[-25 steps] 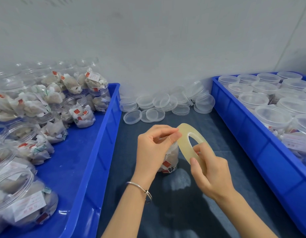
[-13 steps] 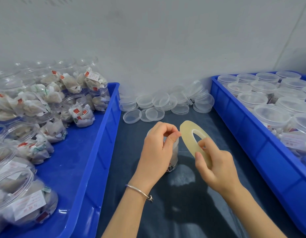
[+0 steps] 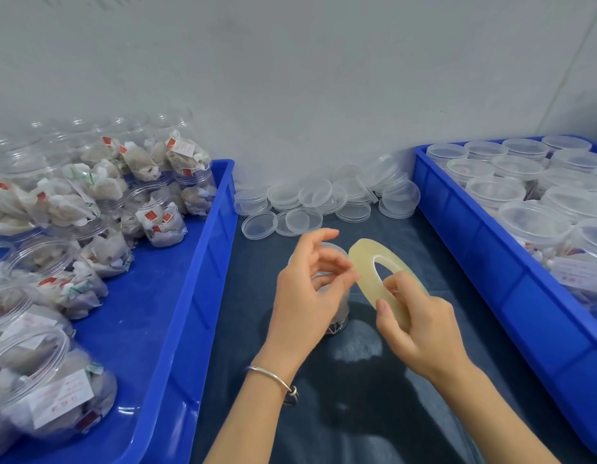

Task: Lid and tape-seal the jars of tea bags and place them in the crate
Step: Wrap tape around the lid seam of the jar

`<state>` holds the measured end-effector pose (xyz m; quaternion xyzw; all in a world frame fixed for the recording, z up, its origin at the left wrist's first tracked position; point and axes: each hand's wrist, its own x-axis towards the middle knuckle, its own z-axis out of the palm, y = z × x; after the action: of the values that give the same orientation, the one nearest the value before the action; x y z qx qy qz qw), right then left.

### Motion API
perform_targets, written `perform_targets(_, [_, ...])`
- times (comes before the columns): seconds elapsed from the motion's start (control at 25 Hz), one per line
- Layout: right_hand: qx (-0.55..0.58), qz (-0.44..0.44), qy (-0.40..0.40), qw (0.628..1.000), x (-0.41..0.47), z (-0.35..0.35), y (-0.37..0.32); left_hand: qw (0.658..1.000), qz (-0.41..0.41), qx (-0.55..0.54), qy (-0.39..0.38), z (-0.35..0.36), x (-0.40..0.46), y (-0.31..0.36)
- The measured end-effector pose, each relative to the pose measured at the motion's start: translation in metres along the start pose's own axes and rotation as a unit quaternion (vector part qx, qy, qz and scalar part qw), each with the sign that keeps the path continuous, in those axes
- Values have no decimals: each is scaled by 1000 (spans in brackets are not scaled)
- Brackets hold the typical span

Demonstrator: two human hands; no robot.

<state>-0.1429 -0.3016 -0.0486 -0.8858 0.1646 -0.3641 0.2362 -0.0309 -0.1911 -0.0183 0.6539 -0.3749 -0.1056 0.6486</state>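
Observation:
A small clear jar of tea bags point(image 3: 339, 312) stands on the dark mat point(image 3: 374, 413) between two blue crates, mostly hidden behind my left hand point(image 3: 307, 296). My right hand point(image 3: 421, 329) grips a flat yellowish roll of clear tape point(image 3: 364, 262), held on edge just right of the jar's top. The thumb and fingers of my left hand pinch at the roll's left edge, where the loose tape end is, and the index finger sticks up. The tape end itself is too clear to make out.
The left blue crate point(image 3: 176, 296) holds several open jars stuffed with tea bags point(image 3: 163, 222). The right blue crate point(image 3: 491, 262) holds several lidded jars point(image 3: 531, 222). A pile of loose clear lids point(image 3: 310, 199) lies against the wall behind the jar.
Both hands have stayed over the jar. My left fingers kept picking at the roll's edge and the index finger has lifted. The roll has tilted slightly.

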Motion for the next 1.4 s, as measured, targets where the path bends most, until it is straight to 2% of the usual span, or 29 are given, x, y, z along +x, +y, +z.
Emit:
perform_targets(0.12, [-17,-14,1,1000,1,0,-3,997,17,59,57,-3,3,-1])
perform_targets(0.36, [-62,-41,2,997,0,-3,-5,990,66,69,101,-1,-6,4])
perform_targets(0.52, [-171,21,-25,985,10,-20,10,994,12,9,112,-12,-32,-10])
perform_targets(0.64, [-223,-15,-77,972,10,-21,9,984,-63,-48,157,-16,-49,-29])
perform_targets(0.72, [-246,-47,-112,962,10,-19,6,981,-75,-48,173,-17,-49,-40])
perform_targets(0.88, [-291,-108,-122,943,21,-16,5,980,-64,-73,175,-18,-44,-50])
perform_targets(1.16, [-339,-113,-151,922,33,-8,13,979,-45,-123,157,-20,-34,-66])
perform_targets(1.28, [-332,-110,-148,925,35,-6,14,976,-49,-138,160,-19,-31,-70])
perform_targets(1.4, [-335,-92,-176,921,33,-2,17,975,-49,-139,168,-18,-29,-73])
